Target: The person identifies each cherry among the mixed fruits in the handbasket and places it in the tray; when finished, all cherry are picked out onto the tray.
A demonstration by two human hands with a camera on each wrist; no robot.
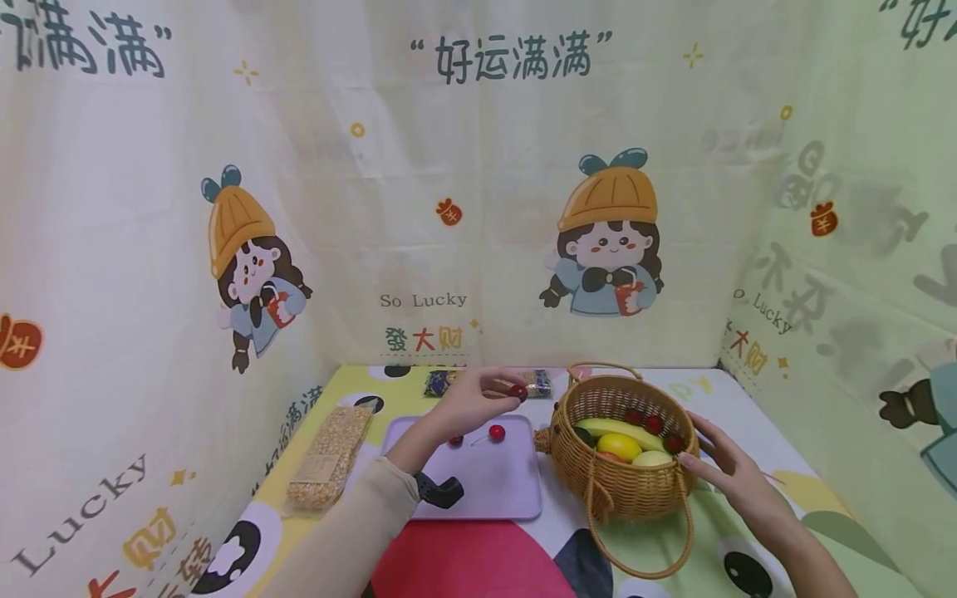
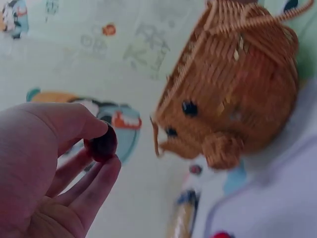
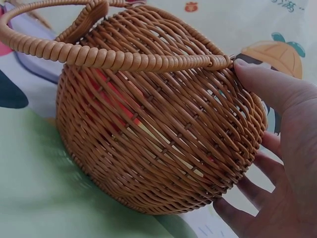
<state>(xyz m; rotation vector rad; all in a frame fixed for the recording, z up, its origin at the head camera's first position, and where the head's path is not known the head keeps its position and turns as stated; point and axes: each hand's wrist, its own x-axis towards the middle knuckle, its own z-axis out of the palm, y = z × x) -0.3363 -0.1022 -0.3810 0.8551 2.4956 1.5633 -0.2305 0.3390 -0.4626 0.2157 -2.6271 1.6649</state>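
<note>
In the head view my left hand (image 1: pixel 478 401) is raised over the far part of a lilac tray (image 1: pixel 493 490). Thumb and fingertips pinch a dark red cherry (image 2: pixel 103 143), close up in the left wrist view. Two more cherries lie on the tray, one bright red cherry (image 1: pixel 497 433) with its stem showing. Right of it stands a wicker basket (image 1: pixel 635 490) holding a banana (image 1: pixel 624 432), a lemon (image 1: pixel 619 448), other fruit and several cherries. My right hand (image 1: pixel 736 482) rests on the basket's right side, thumb at the rim and fingers spread along the weave (image 3: pixel 163 144).
A clear bag of pale grains (image 1: pixel 329 457) lies left of the tray. Behind the tray are small packets (image 1: pixel 538 384), partly hidden by my left hand. One basket handle (image 1: pixel 650 573) hangs down at the front; the other stands at the back. Printed cloth walls (image 1: pixel 478 208) enclose the table.
</note>
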